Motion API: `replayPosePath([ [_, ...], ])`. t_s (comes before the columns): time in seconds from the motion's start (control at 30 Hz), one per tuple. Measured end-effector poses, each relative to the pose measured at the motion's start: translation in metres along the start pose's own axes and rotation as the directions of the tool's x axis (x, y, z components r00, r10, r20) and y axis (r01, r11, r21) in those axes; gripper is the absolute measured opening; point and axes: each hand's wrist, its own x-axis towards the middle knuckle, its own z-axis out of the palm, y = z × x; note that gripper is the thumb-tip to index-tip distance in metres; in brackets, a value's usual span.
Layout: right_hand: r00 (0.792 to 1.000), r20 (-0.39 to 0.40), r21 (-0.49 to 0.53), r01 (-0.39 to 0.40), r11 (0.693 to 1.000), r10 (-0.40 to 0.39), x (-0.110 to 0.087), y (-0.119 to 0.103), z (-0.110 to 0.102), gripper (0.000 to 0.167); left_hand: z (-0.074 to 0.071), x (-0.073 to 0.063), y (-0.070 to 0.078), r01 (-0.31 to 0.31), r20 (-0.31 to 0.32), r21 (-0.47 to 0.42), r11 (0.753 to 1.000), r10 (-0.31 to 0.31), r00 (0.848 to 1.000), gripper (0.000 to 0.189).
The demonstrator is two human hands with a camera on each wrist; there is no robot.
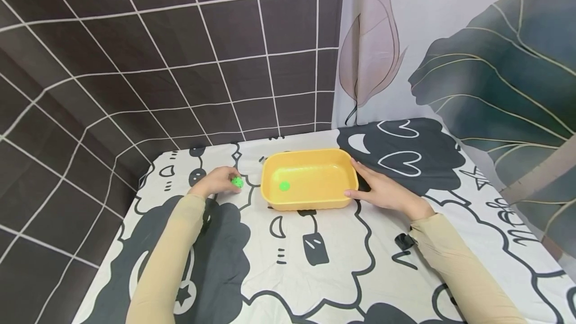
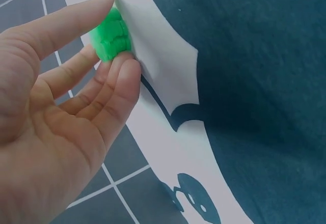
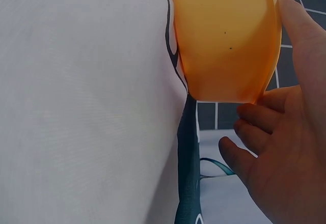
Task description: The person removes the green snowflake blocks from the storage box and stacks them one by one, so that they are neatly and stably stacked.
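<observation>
My left hand point(image 1: 219, 181) pinches a small bright green plastic piece point(image 2: 113, 35) between thumb and fingertips, close over the cloth to the left of the yellow basin. The piece has a ridged, bumpy surface, and the fingers partly cover it. The shallow yellow basin point(image 1: 315, 204) has rounded corners and sits upright on the cloth. Inside it, near the left end, lies another small green piece point(image 1: 284, 186). My right hand point(image 1: 382, 190) holds the basin's right end, with the thumb at the near corner and fingers along the end wall; its other fingers are loosely bent.
A white cloth point(image 1: 324, 284) with black cartoon prints covers the table. Dark fabric point(image 1: 180, 39) with a white grid hangs behind and to the left. At the back right hangs a pale curtain point(image 1: 418, 14) with large leaf and flower prints.
</observation>
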Motion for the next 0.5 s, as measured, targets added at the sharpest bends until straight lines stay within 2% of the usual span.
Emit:
replayPosePath([
  [0.23, 1.0, -0.002, 0.0, 0.005, 1.0, -0.005, -0.0003, -0.001, -0.001, 0.108, -0.001, -0.0002, 0.0034, 0.001, -0.012, 0.044, 0.999, 0.0, 1.0, 0.045],
  [0.5, 1.0, 0.004, -0.005, 0.003, 1.0, -0.002, -0.0002, -0.0003, -0.0008, 0.109, -0.0056, -0.0017, 0.0049, -0.016, 0.003, 0.037, 0.999, 0.016, 1.0, 0.047],
])
